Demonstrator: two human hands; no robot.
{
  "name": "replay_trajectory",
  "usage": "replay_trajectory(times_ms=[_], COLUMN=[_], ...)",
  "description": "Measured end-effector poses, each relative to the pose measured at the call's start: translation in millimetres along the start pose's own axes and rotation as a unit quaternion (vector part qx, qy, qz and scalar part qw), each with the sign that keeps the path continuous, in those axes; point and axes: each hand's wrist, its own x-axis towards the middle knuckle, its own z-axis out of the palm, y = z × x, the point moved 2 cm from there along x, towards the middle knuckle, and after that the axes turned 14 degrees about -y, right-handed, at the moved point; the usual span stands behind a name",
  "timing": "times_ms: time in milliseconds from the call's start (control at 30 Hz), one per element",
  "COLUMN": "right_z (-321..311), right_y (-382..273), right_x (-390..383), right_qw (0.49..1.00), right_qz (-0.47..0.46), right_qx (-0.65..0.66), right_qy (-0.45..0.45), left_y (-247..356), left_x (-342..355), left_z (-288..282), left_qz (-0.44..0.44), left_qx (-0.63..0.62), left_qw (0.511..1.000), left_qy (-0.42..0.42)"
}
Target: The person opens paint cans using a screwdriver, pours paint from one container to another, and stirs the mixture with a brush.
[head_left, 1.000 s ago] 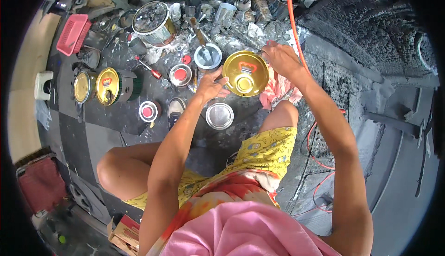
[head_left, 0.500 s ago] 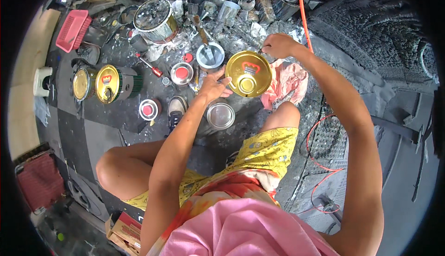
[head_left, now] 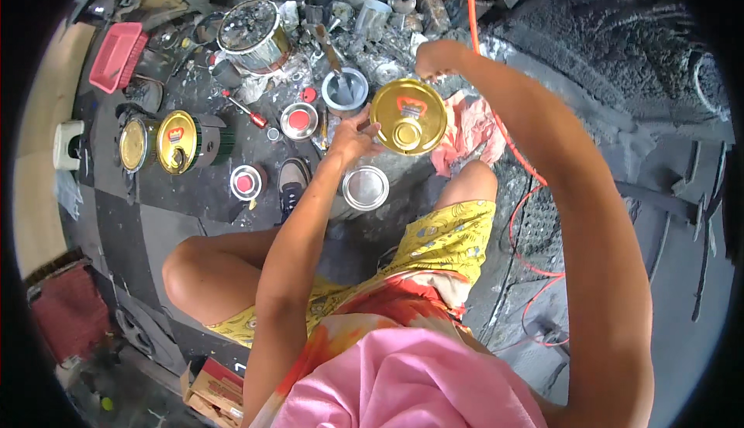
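My left hand (head_left: 356, 135) is closed on the left edge of a gold-lidded paint can (head_left: 408, 117). My right hand (head_left: 435, 61) hangs above and right of the can, fingers curled; I cannot make out what, if anything, is in them. Below the can sits a round silver lid or tin (head_left: 365, 188). Just behind my left hand stands a pale tub (head_left: 344, 89) with a smeared stick or scraper in it. A crumpled pink cloth (head_left: 480, 130) lies right of the gold can. Left of the tub is a small tin (head_left: 298, 121) with a red cap.
Paint cans (head_left: 176, 141), a red screwdriver (head_left: 253, 120), a pink basket (head_left: 116, 58) and another red-capped tin (head_left: 246, 183) lie to the left. A paint-crusted bucket (head_left: 252, 37) and cluttered containers line the back. An orange hose (head_left: 529, 166) runs along the right, beside my bent knee.
My right hand has moved up and away from the gold can's rim, toward the back. My left hand stays on the can, with only slight shifts in view.
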Motion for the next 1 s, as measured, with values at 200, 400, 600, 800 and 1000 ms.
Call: replay_trajectory(times_ms=[200,400,600,800,1000], right_z=[8.4,50.9,56.2,58.3,69.6], right_y=[-16.0,22.3,46.4,68.5,75.9], right_x=[-39.4,-34.8,-32.8,-26.3,-31.2], right_qw=[0.968,0.882,0.83,0.825,0.817], right_qz=[0.023,-0.085,-0.162,-0.221,-0.217], right_qx=[-0.198,-0.337,-0.394,-0.395,-0.384], right_qy=[0.149,0.32,0.36,0.337,0.373], left_y=[-4.1,0.2,-1.5,-0.2,4.9], left_x=[1.5,1.6,7.4,3.3,7.4], left_z=[9.1,5.9,5.0,3.2,9.0], left_qz=[0.019,-0.003,0.014,0.024,0.007], left_qx=[0.01,-0.007,0.04,0.056,0.032], left_qw=[1.0,1.0,0.999,0.998,0.999], left_qy=[0.011,0.002,-0.004,0.002,-0.007])
